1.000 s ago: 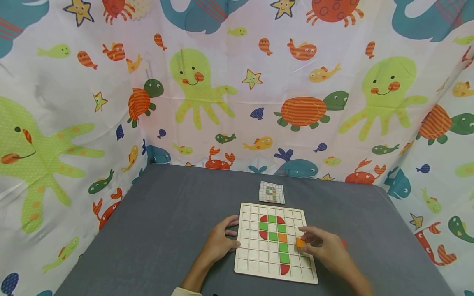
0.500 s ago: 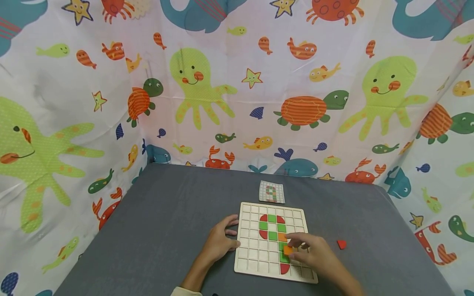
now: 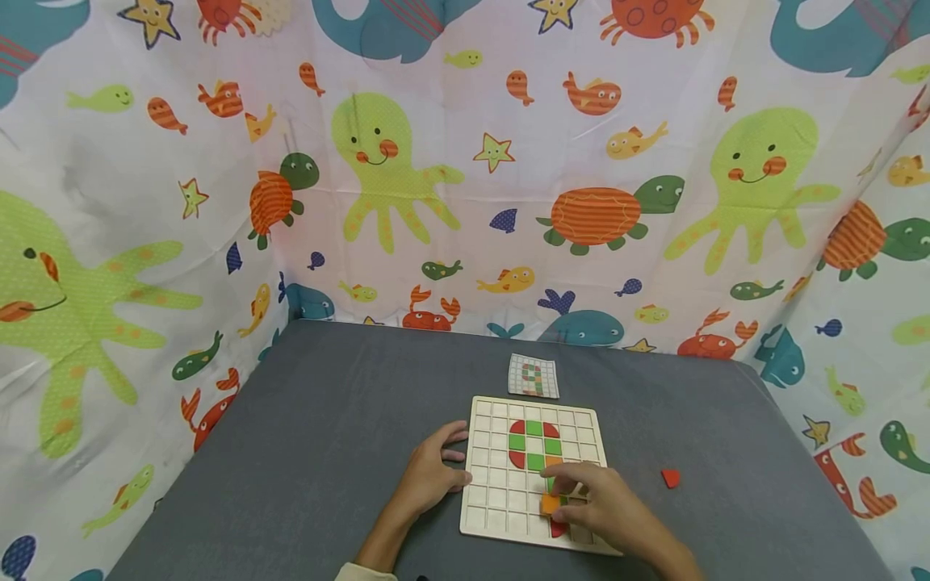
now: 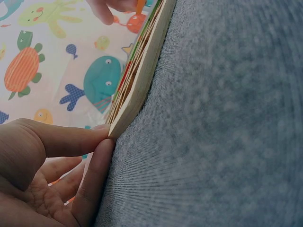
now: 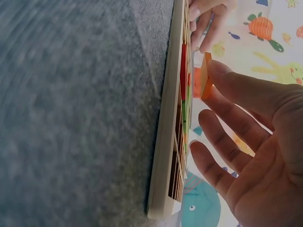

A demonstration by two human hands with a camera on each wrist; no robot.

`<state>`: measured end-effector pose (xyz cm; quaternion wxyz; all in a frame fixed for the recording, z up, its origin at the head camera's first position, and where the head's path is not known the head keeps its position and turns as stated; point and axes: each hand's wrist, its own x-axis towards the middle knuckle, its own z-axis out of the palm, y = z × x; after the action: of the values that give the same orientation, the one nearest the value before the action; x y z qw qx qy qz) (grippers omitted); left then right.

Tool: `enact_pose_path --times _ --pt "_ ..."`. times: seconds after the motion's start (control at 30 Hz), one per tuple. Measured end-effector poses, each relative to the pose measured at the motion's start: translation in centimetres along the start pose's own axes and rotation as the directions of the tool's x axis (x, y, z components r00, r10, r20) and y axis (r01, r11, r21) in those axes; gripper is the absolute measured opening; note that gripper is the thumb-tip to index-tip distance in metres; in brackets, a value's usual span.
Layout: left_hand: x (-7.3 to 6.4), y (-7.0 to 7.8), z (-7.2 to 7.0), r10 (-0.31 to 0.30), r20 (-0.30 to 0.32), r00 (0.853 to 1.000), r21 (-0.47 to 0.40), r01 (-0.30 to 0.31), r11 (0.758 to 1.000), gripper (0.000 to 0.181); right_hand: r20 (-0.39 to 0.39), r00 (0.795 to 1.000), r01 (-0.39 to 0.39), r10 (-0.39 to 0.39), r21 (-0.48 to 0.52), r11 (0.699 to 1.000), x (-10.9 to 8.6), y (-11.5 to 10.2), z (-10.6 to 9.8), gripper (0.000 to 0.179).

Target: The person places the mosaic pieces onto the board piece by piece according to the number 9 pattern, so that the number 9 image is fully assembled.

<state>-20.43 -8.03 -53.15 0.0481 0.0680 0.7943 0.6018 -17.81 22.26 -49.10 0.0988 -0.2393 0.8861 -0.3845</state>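
Observation:
A pale wooden grid board [image 3: 497, 502] lies on the grey cloth. Red, green and orange pieces sit in its cells in a loop with a column running down. Over the lower part of this column, my right hand [image 3: 606, 504] pinches a square orange tile [image 3: 550, 504] by thumb and finger. The right wrist view has this tile tilted just above the board face, other fingers spread behind. My left hand [image 3: 429, 478] rests at the board's left edge; its thumb and fingertips touch the wooden side in the left wrist view. Part of the green column is hidden by the right hand.
Behind the board lies a small pattern card [image 3: 534, 376] printed with a similar coloured grid. A loose red piece [image 3: 671, 478] sits on the grey cloth [image 3: 349, 403] to the right. A curtain [image 3: 465, 194] with sea animals encloses the back and sides.
My right hand has carried the orange tile from the board's right side leftward and down to the lower column, uncovering the loose red piece. The left hand has kept its place.

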Motion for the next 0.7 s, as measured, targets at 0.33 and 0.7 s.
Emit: enact_pose_path --times 0.33,0.7 --pt "0.01 -0.01 -0.09 -0.009 0.008 1.0 -0.011 0.009 1.0 0.083 0.084 0.996 -0.011 0.011 0.003 1.0 0.6 -0.74 0.49 0.051" --pt "-0.02 0.0 -0.12 -0.011 0.007 1.0 -0.015 0.011 1.0 0.082 0.137 0.99 -0.029 0.033 -0.032 0.999 1.04 -1.07 0.88 0.053"
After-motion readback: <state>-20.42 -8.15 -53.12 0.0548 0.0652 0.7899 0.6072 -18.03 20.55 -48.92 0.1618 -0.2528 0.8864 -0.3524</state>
